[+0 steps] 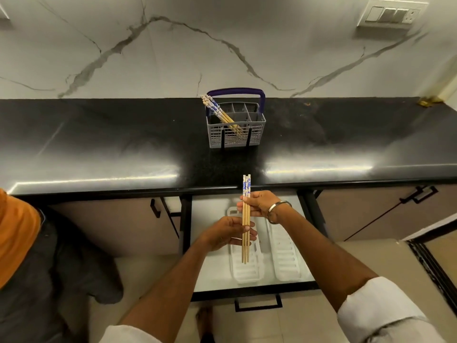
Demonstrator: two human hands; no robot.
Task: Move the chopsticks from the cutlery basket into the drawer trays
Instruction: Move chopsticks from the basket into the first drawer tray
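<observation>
Cutlery basket (236,131) on counter (99,149), open drawer (212,219) below, two trays (284,253) side by side inside

Both hands hold a bundle of chopsticks (245,219), seemingly three, over the open drawer's left tray (244,271): right hand (259,204) upper, left hand (230,233) lower. More chopsticks (220,112) lean in the basket (236,137) on the table (123,144).

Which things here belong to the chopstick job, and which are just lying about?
Job: held chopsticks, left hand, right hand, basket chopsticks, cutlery basket, left tray, right tray, drawer.
Not: switch panel, bangle.
</observation>
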